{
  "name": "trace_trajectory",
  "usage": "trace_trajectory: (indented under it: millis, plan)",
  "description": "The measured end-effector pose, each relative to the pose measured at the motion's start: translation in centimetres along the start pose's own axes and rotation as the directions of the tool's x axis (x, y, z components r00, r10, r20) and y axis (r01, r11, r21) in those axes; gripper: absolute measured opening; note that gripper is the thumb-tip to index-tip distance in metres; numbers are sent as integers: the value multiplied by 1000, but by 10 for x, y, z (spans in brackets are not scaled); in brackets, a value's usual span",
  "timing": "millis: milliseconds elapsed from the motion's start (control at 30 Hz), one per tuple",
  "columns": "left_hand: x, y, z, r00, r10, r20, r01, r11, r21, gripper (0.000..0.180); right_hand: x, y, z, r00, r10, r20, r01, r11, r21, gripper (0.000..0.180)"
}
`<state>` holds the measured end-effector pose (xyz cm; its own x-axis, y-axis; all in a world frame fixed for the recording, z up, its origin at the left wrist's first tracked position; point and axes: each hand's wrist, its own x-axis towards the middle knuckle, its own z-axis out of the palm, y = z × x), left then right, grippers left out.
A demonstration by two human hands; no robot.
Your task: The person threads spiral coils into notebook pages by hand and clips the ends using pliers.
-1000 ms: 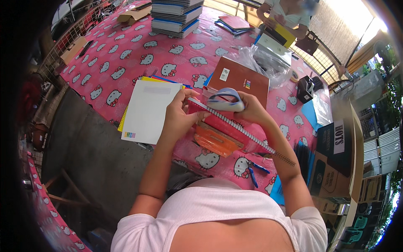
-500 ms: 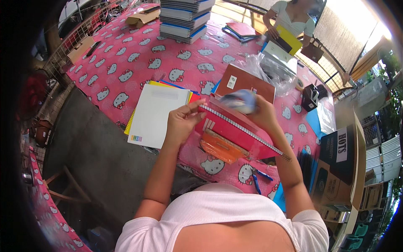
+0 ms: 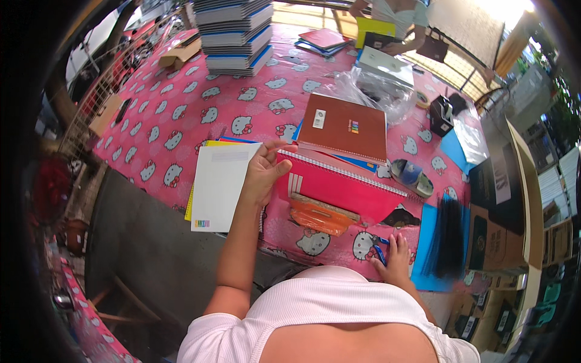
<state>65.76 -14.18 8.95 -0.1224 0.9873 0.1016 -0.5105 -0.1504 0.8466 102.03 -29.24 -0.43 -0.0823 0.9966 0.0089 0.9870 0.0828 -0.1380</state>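
Observation:
My left hand (image 3: pixel 266 172) pinches the upper left corner of a red spiral notebook (image 3: pixel 345 184), whose white wire coil runs along its top edge. The notebook leans tilted over an orange block in clear wrap (image 3: pixel 324 216). Down by the table's near edge, my right hand (image 3: pixel 396 260) has its fingers apart around blue-handled pliers (image 3: pixel 380 249); a firm grip is not visible. A rounded blue and grey object (image 3: pixel 413 177) lies beyond the notebook's right end. Behind the notebook is a brown notebook (image 3: pixel 342 128) on top of blue ones.
Left of the notebook lies a white-covered notebook (image 3: pixel 224 184) on others. A tall notebook stack (image 3: pixel 235 42) stands far back. Black strands (image 3: pixel 448 236) rest on a blue sheet beside an open carton (image 3: pixel 499 206). Across the table a person (image 3: pixel 399 27) handles a yellow-and-black item (image 3: pixel 375 33).
My right hand has set the blue and grey object down on the right and moved down to the pliers. My left hand still holds the red notebook's corner.

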Motion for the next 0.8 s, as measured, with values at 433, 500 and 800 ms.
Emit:
trace_trajectory:
  millis: [433,500,800]
  plan:
    - [-6,-17,144,754,537,379,-657,620,429,20,71,-65,-185,838,-210,-503,484,712,509,48]
    - [-5,-16,153,748,518,415,-662,620,421,19,81,-73,-195,819,-202,-537,479,757,445,48]
    - [-15,-20,149,701,539,467,-709,599,373,20,87,-65,-193,961,-227,161,-163,12,987,36]
